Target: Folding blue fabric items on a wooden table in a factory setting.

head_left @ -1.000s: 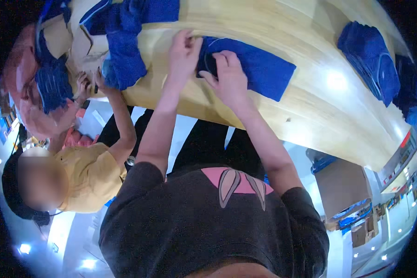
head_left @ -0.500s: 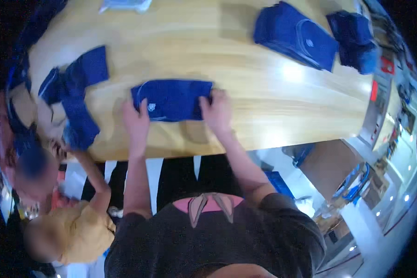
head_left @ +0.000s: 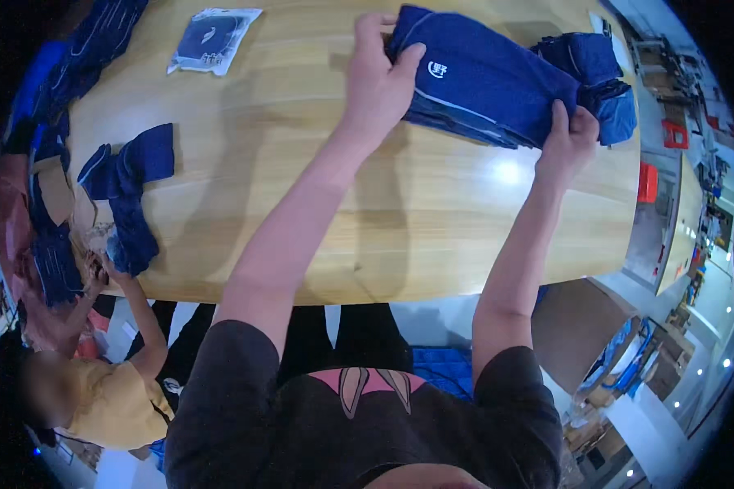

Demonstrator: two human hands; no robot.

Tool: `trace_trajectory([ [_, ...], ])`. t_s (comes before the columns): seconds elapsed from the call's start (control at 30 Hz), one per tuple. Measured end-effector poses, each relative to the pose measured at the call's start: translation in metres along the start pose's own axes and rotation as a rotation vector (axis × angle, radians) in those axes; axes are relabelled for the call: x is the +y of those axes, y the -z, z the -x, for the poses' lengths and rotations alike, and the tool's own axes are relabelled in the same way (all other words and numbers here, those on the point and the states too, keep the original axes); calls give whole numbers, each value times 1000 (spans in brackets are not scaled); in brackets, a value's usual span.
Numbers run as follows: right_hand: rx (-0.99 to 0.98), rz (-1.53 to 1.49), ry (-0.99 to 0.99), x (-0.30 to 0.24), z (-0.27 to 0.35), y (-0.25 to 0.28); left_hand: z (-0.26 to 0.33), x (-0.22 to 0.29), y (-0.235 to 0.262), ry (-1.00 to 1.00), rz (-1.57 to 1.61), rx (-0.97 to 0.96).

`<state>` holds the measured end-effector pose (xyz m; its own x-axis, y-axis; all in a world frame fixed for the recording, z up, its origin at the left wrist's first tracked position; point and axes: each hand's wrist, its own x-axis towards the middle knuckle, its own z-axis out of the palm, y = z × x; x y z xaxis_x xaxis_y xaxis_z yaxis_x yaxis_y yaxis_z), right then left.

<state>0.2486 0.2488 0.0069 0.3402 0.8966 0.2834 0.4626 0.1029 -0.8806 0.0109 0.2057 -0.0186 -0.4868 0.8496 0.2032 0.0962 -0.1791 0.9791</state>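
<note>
Over the far right part of the table, a folded navy garment (head_left: 491, 69) with pale piping and a small white mark is stretched between my hands. My left hand (head_left: 382, 81) pinches its left end, thumb on top. At the lower right corner, my right hand (head_left: 569, 140) grips the fabric between thumb and fingers. Directly beneath lies a stack of similar folded garments (head_left: 461, 124), its layers showing along the near side. Whether the held piece rests fully on the stack I cannot tell.
More folded navy garments (head_left: 583, 59) lie just right of the stack. A clear-bagged dark item (head_left: 216, 39) sits at the far left of the wooden table (head_left: 302, 244). On the left, a co-worker in yellow (head_left: 122, 399) handles navy pieces (head_left: 134, 196). A cardboard box (head_left: 575, 330) stands below the right edge.
Both my hands have carried the folded garment from the table's near middle to the stack at the far right. My view has shifted, bringing the bagged item more fully into sight.
</note>
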Motion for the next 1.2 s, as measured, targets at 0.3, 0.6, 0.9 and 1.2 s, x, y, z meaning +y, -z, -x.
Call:
trace_trajectory([
  [0.3, -155, 500, 324, 100, -24, -22, 4, -38, -45, -443, -743, 50],
  [0.6, -441, 909, 347, 109, 1, -81, 0, -85, -48, -375, -1038, -291],
  [0.9, -224, 394, 739, 32, 87, -37, 6, -160, 248, -223, -1201, 411],
  [1.2, -937, 87, 32, 16, 267, -66, 55, -99, 518, -142, -1569, 384],
])
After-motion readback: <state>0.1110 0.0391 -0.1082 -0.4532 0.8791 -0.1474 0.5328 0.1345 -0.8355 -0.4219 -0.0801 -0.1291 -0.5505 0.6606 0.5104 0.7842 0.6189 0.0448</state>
